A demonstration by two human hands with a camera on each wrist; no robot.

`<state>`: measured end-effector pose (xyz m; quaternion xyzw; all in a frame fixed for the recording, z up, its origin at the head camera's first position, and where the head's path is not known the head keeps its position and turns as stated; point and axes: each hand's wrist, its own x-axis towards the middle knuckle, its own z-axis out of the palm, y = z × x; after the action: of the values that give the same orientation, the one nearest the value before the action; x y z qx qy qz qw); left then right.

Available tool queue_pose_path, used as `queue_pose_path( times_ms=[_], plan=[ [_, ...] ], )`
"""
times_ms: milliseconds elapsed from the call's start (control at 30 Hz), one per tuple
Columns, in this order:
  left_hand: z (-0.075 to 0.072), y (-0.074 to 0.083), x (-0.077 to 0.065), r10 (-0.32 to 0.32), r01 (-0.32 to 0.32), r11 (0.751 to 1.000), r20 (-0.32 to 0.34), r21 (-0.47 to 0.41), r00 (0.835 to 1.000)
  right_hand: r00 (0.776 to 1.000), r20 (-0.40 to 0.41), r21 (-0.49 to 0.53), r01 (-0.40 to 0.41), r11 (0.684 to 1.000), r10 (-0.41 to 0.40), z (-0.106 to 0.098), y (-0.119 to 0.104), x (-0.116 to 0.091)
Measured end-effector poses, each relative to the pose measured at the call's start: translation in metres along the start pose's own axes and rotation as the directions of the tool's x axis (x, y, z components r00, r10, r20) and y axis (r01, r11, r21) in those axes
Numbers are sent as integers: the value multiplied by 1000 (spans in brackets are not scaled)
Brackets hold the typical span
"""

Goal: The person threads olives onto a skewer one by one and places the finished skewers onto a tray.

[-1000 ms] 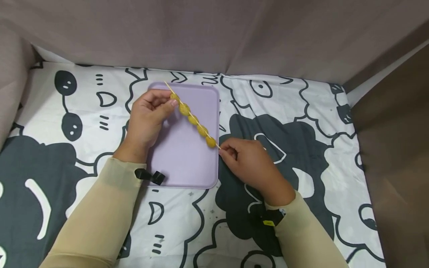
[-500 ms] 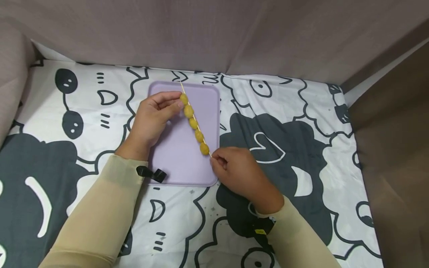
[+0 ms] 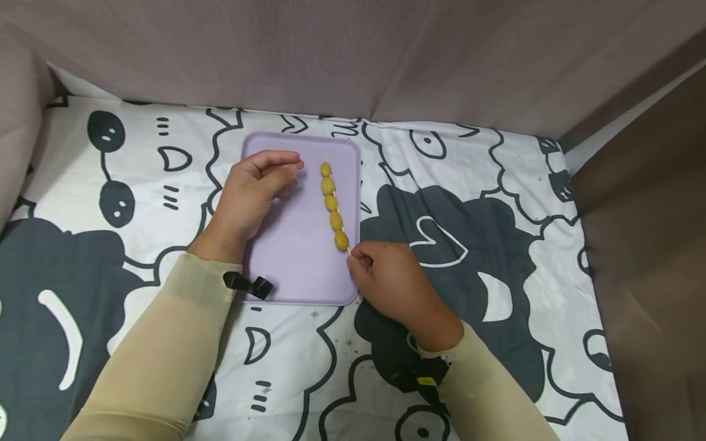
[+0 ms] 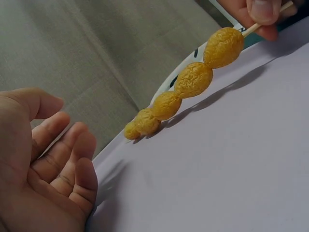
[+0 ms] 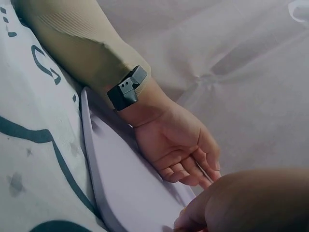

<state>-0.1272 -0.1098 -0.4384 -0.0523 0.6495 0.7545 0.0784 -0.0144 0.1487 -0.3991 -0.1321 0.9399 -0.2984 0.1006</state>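
A skewer of several wrinkled yellow balls slants over the right half of a lilac tray. My right hand pinches the bare near end of its stick at the tray's right edge. In the left wrist view the yellow balls run from the pinching fingertips down toward the tray, their shadow beneath them. My left hand hovers over the tray's left side, fingers loosely bent, apart from the skewer and holding nothing. The right wrist view shows the left hand with its palm visible.
The tray lies on a white and dark-grey cartoon-print cloth. A grey-brown fabric wall rises behind it, with another fabric side at the right. Each wrist wears a small black camera mount.
The left hand has let go of the skewer's far end. The skewer's far end has swung right, bringing it more upright in the head view. The right hand has shifted slightly left and nearer the body.
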Motion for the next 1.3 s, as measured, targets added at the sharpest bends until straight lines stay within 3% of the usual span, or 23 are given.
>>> queue_pose_path(
  times_ms=[367, 533, 933, 1300],
  plan=[
    [-1, 0, 1, -1, 1, 998, 4, 63, 1000, 997, -24, -48, -81, 996, 80, 5, -14, 11],
    [1, -1, 2, 4, -5, 999, 19, 50, 1000, 991, -53, -87, -126, 988, 122, 11, -17, 13],
    [1, 0, 1, 1, -2, 997, 15, 79, 1000, 985, -171, -221, -40, 974, 2, 24, -22, 9],
    [0, -1, 1, 5, -6, 997, 21, 76, 1000, 996, -90, -295, -27, 955, 0, 23, -21, 9]
  ],
)
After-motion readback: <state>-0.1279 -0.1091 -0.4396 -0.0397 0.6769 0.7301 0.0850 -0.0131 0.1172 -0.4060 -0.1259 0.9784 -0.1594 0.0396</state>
